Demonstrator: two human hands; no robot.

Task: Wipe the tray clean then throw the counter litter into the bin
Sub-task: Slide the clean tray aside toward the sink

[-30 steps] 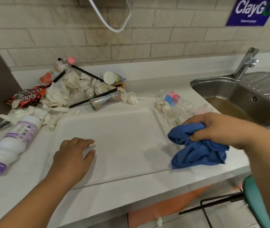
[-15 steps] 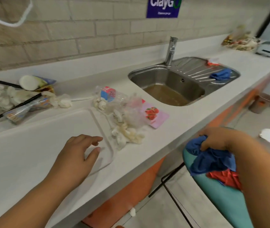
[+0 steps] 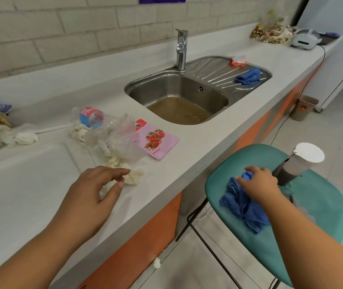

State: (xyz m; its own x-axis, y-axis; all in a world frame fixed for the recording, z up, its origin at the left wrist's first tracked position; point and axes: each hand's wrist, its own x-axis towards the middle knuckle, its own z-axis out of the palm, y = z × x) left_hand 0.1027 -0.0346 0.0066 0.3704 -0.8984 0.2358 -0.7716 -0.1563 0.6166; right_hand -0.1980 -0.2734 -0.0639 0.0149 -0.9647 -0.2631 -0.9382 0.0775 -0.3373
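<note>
Your right hand (image 3: 258,184) sits lower right of the frame, its fingers curled over the blue cloth (image 3: 243,207) and holding it down on the teal seat (image 3: 316,207), just beside a lidded cup (image 3: 300,161). I judge you are parking the cloth there because the wiping is finished and you want both hands free for litter. Your left hand (image 3: 95,192) hovers at lower centre with loosely bent fingers that hold nothing, the index reaching towards a crumpled tissue (image 3: 134,177) off the right rim of the tray (image 3: 24,180). The tray lies at the left edge, bare and white. A bottle (image 3: 95,118) and a pink sachet (image 3: 156,140) lie between the tray and the sink (image 3: 179,94). A small bin (image 3: 304,107) stands on the floor at far right.

Half a second ago the cloth hung in your grip above the seat's edge; now it rests on the seat. Your left hand has slid off the tray towards the tissue.
</note>
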